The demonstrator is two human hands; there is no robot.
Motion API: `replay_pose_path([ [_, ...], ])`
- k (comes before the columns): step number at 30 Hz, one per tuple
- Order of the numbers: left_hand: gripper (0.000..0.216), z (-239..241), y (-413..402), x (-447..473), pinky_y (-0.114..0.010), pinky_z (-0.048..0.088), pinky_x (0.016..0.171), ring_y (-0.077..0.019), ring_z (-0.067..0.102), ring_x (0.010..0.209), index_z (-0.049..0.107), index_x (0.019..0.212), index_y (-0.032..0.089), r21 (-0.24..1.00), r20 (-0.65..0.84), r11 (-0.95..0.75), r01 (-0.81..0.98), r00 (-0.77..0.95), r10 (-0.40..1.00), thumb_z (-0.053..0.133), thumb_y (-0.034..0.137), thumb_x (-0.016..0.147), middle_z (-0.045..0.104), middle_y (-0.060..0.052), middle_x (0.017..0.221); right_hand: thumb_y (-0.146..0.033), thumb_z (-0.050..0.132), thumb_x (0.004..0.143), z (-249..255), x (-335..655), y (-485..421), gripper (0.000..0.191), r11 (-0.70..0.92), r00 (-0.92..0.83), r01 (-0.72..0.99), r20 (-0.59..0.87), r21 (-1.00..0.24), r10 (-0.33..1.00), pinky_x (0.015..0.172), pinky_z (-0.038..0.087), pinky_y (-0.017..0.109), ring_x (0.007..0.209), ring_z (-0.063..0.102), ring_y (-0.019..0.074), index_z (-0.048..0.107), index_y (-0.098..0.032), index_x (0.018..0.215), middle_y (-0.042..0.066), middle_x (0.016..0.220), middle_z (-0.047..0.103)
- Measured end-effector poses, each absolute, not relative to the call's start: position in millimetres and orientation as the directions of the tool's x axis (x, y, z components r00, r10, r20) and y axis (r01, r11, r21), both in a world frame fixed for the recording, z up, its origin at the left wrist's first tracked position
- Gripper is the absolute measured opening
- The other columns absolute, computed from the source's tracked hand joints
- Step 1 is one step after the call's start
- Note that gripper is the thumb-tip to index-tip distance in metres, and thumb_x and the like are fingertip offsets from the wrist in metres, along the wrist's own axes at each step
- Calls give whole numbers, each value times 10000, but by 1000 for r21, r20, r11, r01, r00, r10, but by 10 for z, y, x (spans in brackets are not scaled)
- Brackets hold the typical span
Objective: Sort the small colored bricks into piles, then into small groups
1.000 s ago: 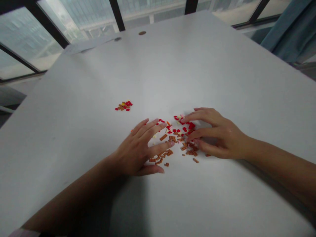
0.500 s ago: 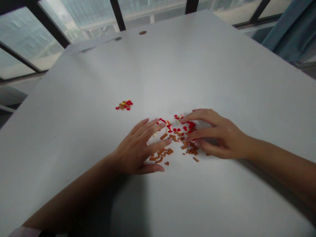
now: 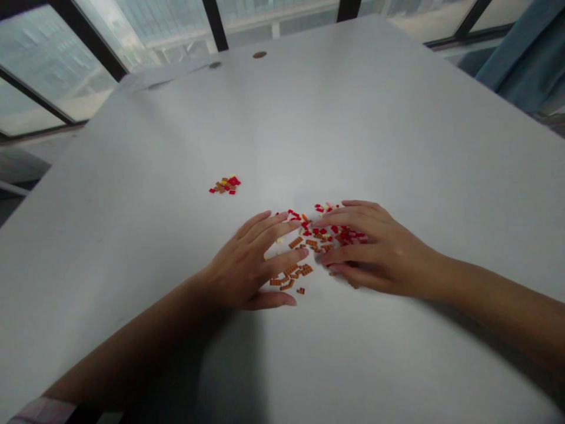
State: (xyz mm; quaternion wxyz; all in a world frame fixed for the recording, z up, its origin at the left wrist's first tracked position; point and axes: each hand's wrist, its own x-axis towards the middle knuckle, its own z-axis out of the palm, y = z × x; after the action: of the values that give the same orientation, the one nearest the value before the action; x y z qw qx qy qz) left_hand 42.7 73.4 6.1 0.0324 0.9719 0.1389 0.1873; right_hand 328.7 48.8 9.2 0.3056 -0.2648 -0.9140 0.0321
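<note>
Bricks (image 3: 306, 270) lie loose under and between the fingers of the left hand (image 3: 247, 265) and right hand (image 3: 384, 250). The left fingers spread, visibly gripping nothing; the right ones curve partly, any hold impossible to tell. Beyond the left fingertips, a small pile (image 3: 226, 185) sits apart; most bricks lie scattered, ungrouped.

Scattered pieces (image 3: 295, 242): partly hidden by left hand (image 3: 242, 268) and right hand (image 3: 386, 253); grip under right fingertips unclear. Small pile (image 3: 232, 182): piece shapes too small to tell. Sleeve (image 3: 48, 407), right forearm (image 3: 494, 294), curtain (image 3: 521, 65): cut off by edges. View outside windows (image 3: 176, 23): blurred.
</note>
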Motion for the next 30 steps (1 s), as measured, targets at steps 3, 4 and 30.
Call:
replay_pose_path([
  [3,591,69,732,432,-580,327,1150,-376,410,1414,478,1347,188,107,365,-962,252,890,273,464,628,954,479,-245,1439,-290,640,917,77,3259,472,123,856,-672,471,541,-215,506,1039,452,508,1191,606,249,744,-258,973,105,1260,664],
  [4,590,70,732,433,-579,331,1148,-376,413,1412,481,1344,185,105,368,-962,251,889,272,464,628,954,481,-247,1437,-291,635,921,73,3257,473,121,855,-670,470,541,-221,508,1038,454,505,1192,607,247,743,-259,965,103,1262,665],
  [30,85,245,474,742,-461,478,1025,-269,617,1181,714,863,208,361,513,-789,497,600,613,754,282,850,674,-118,1231,-156,657,912,224,2959,260,123,736,-456,513,586,-441,669,806,624,265,685,730,113,654,-263,974,-32,862,786],
])
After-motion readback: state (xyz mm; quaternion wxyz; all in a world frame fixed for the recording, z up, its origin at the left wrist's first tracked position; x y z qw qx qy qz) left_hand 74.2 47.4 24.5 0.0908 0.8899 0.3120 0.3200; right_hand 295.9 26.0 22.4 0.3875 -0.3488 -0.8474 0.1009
